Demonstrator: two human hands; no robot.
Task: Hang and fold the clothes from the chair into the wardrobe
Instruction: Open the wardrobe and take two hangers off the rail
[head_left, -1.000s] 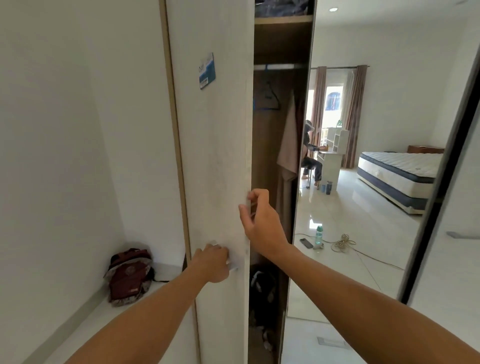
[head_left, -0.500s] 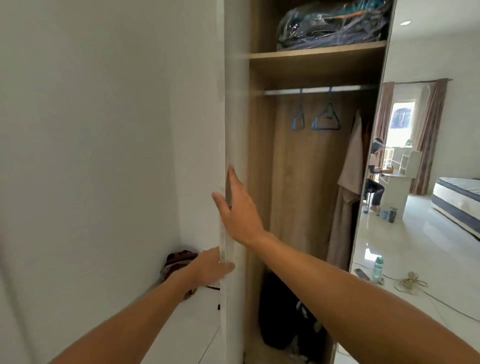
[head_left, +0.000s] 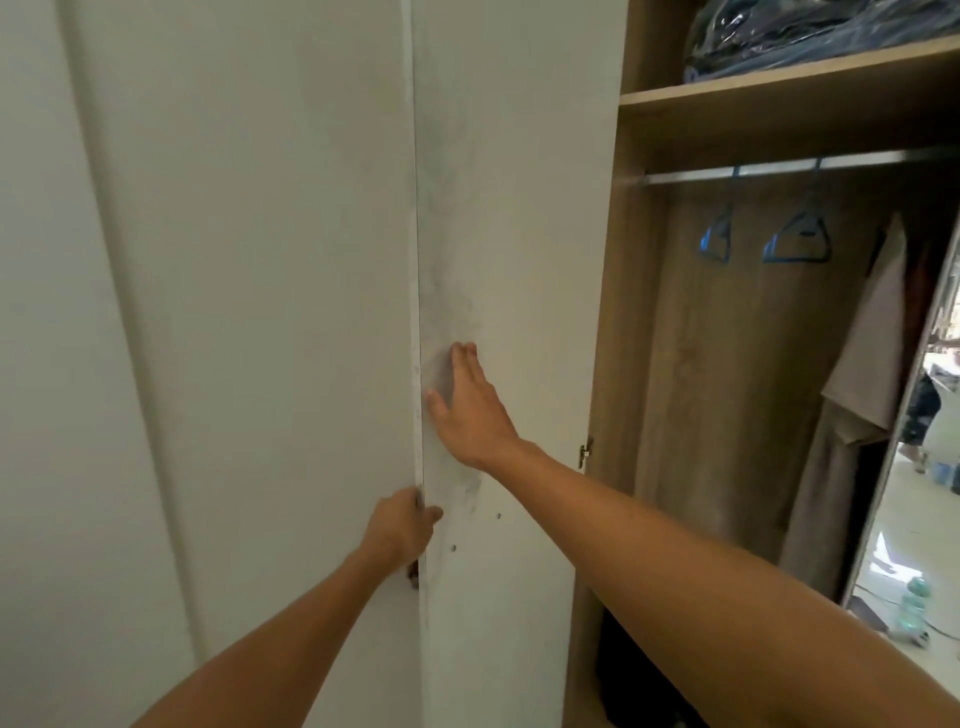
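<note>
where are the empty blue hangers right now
In the head view, upper right: the two blue hangers hang on the wardrobe rail, under the shelf and left of the beige garment.

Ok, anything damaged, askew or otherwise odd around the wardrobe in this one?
Mostly tidy. The inner face of the wardrobe door has grey smudges near its free edge, around the right hand pressed flat on it; the left hand grips that edge. Two blue hangers hang empty on the rail.
</note>
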